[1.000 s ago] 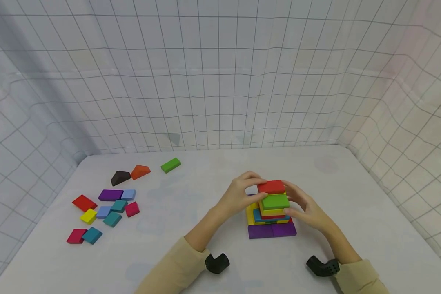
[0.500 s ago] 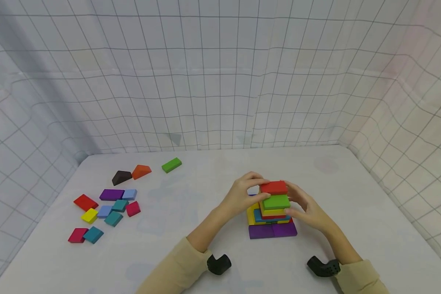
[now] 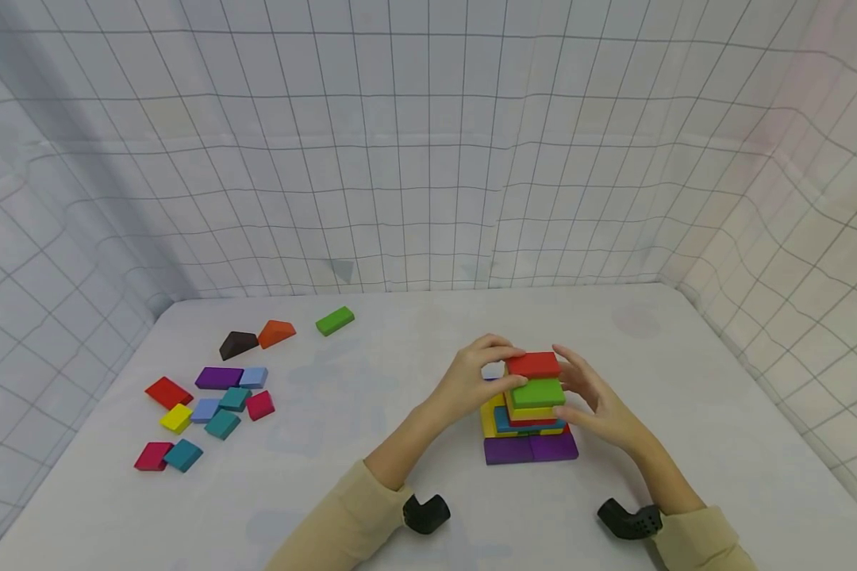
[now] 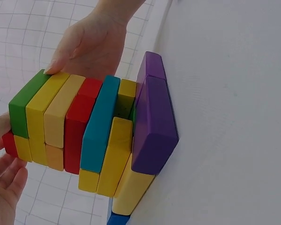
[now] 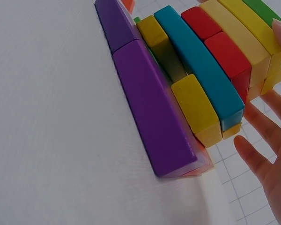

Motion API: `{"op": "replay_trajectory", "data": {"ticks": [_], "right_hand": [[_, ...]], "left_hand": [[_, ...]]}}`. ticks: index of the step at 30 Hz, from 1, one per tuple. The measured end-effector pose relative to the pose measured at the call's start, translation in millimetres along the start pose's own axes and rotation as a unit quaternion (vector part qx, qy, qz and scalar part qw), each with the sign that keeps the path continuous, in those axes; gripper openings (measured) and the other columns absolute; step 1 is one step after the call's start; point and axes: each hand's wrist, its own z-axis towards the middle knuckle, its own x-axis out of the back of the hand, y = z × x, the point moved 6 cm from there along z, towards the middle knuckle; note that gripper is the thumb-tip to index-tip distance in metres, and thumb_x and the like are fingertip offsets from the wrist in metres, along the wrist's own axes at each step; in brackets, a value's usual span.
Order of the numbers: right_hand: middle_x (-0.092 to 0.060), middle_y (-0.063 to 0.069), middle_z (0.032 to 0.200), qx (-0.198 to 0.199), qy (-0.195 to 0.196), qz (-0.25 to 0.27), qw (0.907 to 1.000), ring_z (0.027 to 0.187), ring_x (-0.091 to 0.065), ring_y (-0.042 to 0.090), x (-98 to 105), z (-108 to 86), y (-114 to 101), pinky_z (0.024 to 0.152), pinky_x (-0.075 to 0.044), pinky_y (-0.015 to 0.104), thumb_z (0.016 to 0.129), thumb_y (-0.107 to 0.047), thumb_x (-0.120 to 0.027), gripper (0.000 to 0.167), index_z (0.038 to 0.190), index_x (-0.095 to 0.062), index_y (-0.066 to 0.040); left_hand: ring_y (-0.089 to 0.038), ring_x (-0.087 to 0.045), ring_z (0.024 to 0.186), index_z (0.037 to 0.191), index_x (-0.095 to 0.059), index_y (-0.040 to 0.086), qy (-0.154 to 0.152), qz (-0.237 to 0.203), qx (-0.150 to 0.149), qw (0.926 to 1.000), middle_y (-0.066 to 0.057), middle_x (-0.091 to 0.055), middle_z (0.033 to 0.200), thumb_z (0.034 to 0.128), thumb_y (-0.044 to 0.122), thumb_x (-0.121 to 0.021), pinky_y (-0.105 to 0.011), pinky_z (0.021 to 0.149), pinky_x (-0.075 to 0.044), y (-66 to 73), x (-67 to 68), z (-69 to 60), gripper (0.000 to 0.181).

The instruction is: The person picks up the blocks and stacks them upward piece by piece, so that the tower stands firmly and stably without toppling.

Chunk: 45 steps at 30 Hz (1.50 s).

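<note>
A layered stack of coloured wooden blocks stands right of centre on a base with purple blocks (image 3: 528, 450) along its front. Its top layer pairs a red block (image 3: 533, 365) behind with a green block (image 3: 539, 392) in front; yellow, red and teal (image 4: 100, 124) layers lie below. My left hand (image 3: 467, 385) is at the top left, index fingertip on the red block, thumb against the green block's end. My right hand (image 3: 603, 408) is at the right side, thumb touching near the green block's front corner. Its other fingers (image 5: 255, 157) spread behind; their contact is partly hidden.
Loose blocks lie at the left of the white table (image 3: 371, 476): purple (image 3: 218, 378), red (image 3: 168, 392), yellow (image 3: 176, 418) and several others. Dark (image 3: 238, 345) and orange (image 3: 276, 333) angled blocks and a green one (image 3: 335, 320) lie farther back. Gridded curtains surround the table.
The red top block has shifted slightly to the right. My right index finger has lifted away from it, while my left hand has moved a little rightward. The view has drifted slightly.
</note>
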Motion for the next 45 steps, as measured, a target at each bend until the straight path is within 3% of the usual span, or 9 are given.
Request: {"op": "replay_trajectory", "data": {"ticks": [4, 8, 11, 16, 21, 27, 34, 40, 45], "right_hand": [[-0.037, -0.005, 0.140, 0.006, 0.003, -0.004, 1.0000, 0.124, -0.039, 0.009, 0, -0.6, -2, 0.097, -0.036, 0.020, 0.081, 0.009, -0.057, 0.077, 0.145, -0.017, -0.005], [-0.034, -0.005, 0.142, 0.002, 0.004, -0.001, 1.0000, 0.123, -0.040, 0.009, 0, -0.7, -3, 0.098, -0.035, 0.020, 0.081, 0.009, -0.057, 0.074, 0.144, -0.020, -0.005], [-0.034, -0.005, 0.142, 0.000, 0.004, 0.001, 1.0000, 0.122, -0.041, 0.008, -1, -0.8, -4, 0.098, -0.035, 0.020, 0.081, 0.009, -0.058, 0.073, 0.144, -0.022, -0.005], [-0.036, -0.005, 0.141, 0.003, 0.005, 0.000, 1.0000, 0.122, -0.041, 0.009, -1, -0.5, -4, 0.098, -0.035, 0.020, 0.081, 0.009, -0.057, 0.073, 0.144, -0.022, -0.004], [-0.036, -0.008, 0.140, 0.002, 0.008, -0.002, 1.0000, 0.122, -0.041, 0.007, 0, -0.3, -4, 0.098, -0.035, 0.019, 0.081, 0.009, -0.057, 0.072, 0.143, -0.023, -0.004], [-0.036, -0.006, 0.141, 0.003, 0.009, -0.008, 0.9999, 0.122, -0.041, 0.007, 0, 1.0, -4, 0.098, -0.035, 0.019, 0.082, 0.009, -0.057, 0.071, 0.143, -0.023, -0.003], [-0.031, -0.006, 0.144, -0.009, 0.012, -0.012, 0.9998, 0.123, -0.040, 0.006, 0, 1.7, -5, 0.098, -0.034, 0.019, 0.082, 0.007, -0.058, 0.071, 0.144, -0.024, -0.006], [-0.031, -0.007, 0.144, -0.007, 0.011, -0.011, 0.9999, 0.123, -0.040, 0.006, 0, 0.9, -5, 0.098, -0.034, 0.018, 0.082, 0.007, -0.058, 0.071, 0.144, -0.023, -0.005], [-0.032, -0.008, 0.143, -0.008, 0.010, -0.012, 0.9998, 0.123, -0.040, 0.006, 0, 0.8, -5, 0.098, -0.034, 0.018, 0.082, 0.007, -0.058, 0.071, 0.143, -0.024, -0.006]], "left_hand": [[-0.022, -0.050, 0.107, 0.123, -0.057, 0.009, 0.005, -0.014, 0.042, 0.9990, -0.005, -0.052, 0.120, 0.0846, 0.023, -0.066, -0.040, 0.091, -0.045, -13.8, 11.3, -3.8, 0.042], [-0.024, -0.047, 0.114, 0.123, -0.056, 0.008, 0.070, 0.039, 0.102, 0.9915, -0.008, -0.050, 0.125, 0.0884, 0.024, -0.061, -0.044, 0.098, -0.038, -46.8, 51.7, -13.8, 0.039], [-0.029, -0.043, 0.118, 0.121, -0.055, 0.002, 0.134, 0.101, 0.152, 0.9741, -0.014, -0.049, 0.125, 0.0878, 0.018, -0.061, -0.045, 0.102, -0.033, -81.0, 94.7, -29.1, 0.038], [-0.038, -0.035, 0.123, 0.123, -0.051, -0.004, 0.214, 0.162, 0.248, 0.9308, -0.020, -0.040, 0.130, 0.0856, 0.009, -0.060, -0.050, 0.102, -0.029, -132.8, 156.2, -69.0, 0.040], [-0.044, -0.031, 0.124, 0.125, -0.049, -0.005, 0.215, 0.192, 0.291, 0.9123, -0.027, -0.035, 0.133, 0.0848, 0.007, -0.060, -0.053, 0.102, -0.026, -157.1, 182.8, -96.0, 0.043], [-0.044, -0.035, 0.121, 0.125, -0.049, -0.006, 0.197, 0.216, 0.300, 0.9081, -0.029, -0.038, 0.130, 0.0878, 0.007, -0.058, -0.054, 0.102, -0.027, -164.2, 189.4, -103.0, 0.041], [-0.039, -0.049, 0.109, 0.117, -0.056, -0.009, 0.245, 0.209, 0.273, 0.9065, -0.027, -0.051, 0.116, 0.0854, 0.001, -0.061, -0.048, 0.094, -0.039, -163.9, 191.4, -104.6, 0.034], [-0.036, -0.054, 0.103, 0.109, -0.062, -0.009, 0.253, 0.157, 0.188, 0.9359, -0.025, -0.057, 0.110, 0.0802, -0.001, -0.066, -0.047, 0.089, -0.043, -143.5, 177.7, -91.3, 0.030], [-0.031, -0.058, 0.096, 0.102, -0.066, -0.005, 0.228, 0.129, 0.053, 0.9637, -0.018, -0.062, 0.102, 0.0754, -0.001, -0.071, -0.043, 0.084, -0.047, -93.7, 148.7, -66.4, 0.027]]}}
